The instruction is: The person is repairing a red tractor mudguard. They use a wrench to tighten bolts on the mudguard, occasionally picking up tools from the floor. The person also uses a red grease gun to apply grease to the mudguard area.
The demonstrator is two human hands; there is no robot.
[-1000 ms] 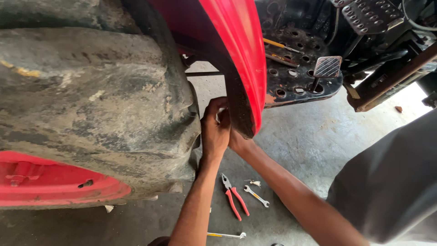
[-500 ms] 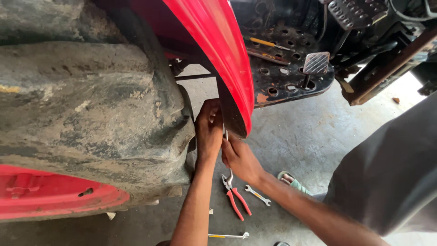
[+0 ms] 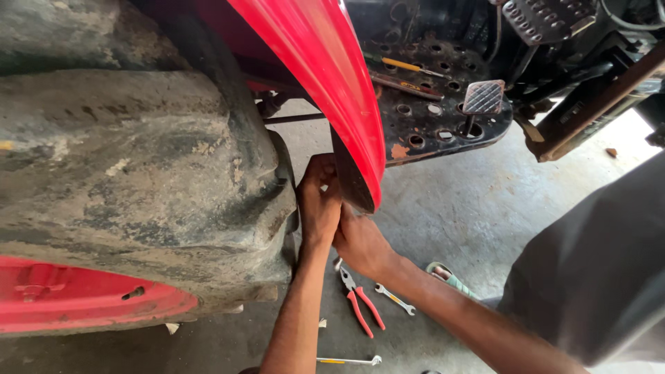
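Nearest to me, on the concrete floor (image 3: 485,208) between my forearms, I see red-handled pliers (image 3: 360,305) lying with a small spanner (image 3: 395,299) just beside them and a long thin tool (image 3: 346,361) closer in; none of these is touched. Above them my two hands meet at the lower edge of the red fender (image 3: 325,90), which is where the work sits. My left hand (image 3: 320,204) reaches straight up with its fingers curled behind the fender's dark inner lip, pressed into the narrow gap between that lip and the muddy tyre (image 3: 138,173); I cannot tell whether they pinch anything, since the tips are hidden. My right hand (image 3: 360,242) comes in from the right and sits just below and outside the same edge, its fingers closed against the lip, touching the left hand; whatever it may grip is also hidden. The fender edge runs up and away from me, so the spot lies above and slightly beyond both sets of fingers, with the left hand the deeper and nearer of the two. Farther off, a perforated black footplate (image 3: 429,128) carries a pedal (image 3: 483,97) and some loose tools.
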